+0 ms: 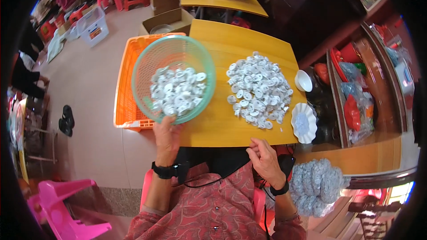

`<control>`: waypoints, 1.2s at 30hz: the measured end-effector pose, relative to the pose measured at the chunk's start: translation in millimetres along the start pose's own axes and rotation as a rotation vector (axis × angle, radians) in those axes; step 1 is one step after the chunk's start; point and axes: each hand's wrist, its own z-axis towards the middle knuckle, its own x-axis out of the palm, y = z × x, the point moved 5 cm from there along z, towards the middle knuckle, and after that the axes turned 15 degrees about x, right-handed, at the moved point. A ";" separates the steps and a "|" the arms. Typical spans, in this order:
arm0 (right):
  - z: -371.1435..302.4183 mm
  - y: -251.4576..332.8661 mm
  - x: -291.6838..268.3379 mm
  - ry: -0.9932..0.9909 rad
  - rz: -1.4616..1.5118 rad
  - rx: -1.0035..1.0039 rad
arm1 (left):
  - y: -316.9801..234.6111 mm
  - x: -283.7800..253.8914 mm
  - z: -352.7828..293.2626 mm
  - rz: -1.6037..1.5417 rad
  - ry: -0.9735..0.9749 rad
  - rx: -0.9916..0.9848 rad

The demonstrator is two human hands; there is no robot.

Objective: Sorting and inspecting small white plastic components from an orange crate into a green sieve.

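My left hand (166, 140) grips the near rim of a round, pale green plastic basket (209, 93). Inside the basket lies a heap of small white disc-shaped parts (178, 93). The basket stands partly over an orange crate (126, 80) and partly over the yellow table (204, 133). A larger loose pile of the same white parts (258, 91) covers the middle right of the tabletop. At the table's near edge is my right hand (267, 158), its fingers curled in and the thumb against them. Whether anything is inside that hand is hidden.
A white bowl (303, 81) and a scalloped white dish (310, 134) with small pale bits stand along the table's right edge. Bundled grey-white bags (316, 186) lie beside my right arm. A pink stool (62, 209) is at lower left; people sit in the far left background.
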 end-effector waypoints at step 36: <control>86.3 -106.0 -11.9 -0.696 -0.249 0.189 | 2.5 15.2 -8.8 0.238 0.079 0.037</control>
